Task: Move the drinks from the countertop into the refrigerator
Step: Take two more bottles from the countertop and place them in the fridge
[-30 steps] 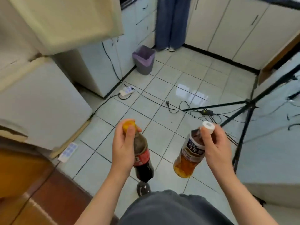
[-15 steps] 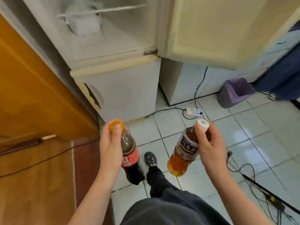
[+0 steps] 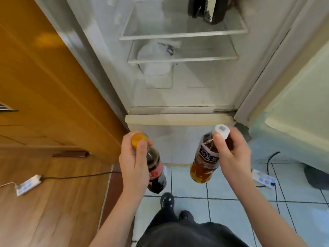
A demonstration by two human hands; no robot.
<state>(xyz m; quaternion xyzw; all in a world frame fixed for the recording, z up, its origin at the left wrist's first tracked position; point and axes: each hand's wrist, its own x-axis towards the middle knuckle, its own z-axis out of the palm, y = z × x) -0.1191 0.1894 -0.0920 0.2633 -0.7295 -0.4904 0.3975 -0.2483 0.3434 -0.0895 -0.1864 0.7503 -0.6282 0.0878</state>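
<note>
Dark trousers and two black shoes (image 3: 167, 200) fill the bottom of the view, standing on pale tiled floor (image 3: 231, 207). Just above them both hands are raised side by side, each curled around a bottle near its neck. The left hand (image 3: 135, 163) is wrapped around a dark cola bottle with an orange-yellow cap and red label (image 3: 154, 170), thumb pressed beside the cap, the bottle's body hanging down and to the right of the palm. The right hand (image 3: 231, 157) pinches the neck of a clear plastic bottle of amber tea with a white cap and a dark blue-and-white label (image 3: 204, 161); its body tilts down to the left of the palm, about half full. The two bottles are apart, with a gap of floor between them. Beyond them stands an open white refrigerator (image 3: 179, 97), its wire-edged shelves (image 3: 183, 35) visible, with a white round container (image 3: 154, 59) on the lower one. An orange wooden panel (image 3: 49, 77) stands at the left.
</note>
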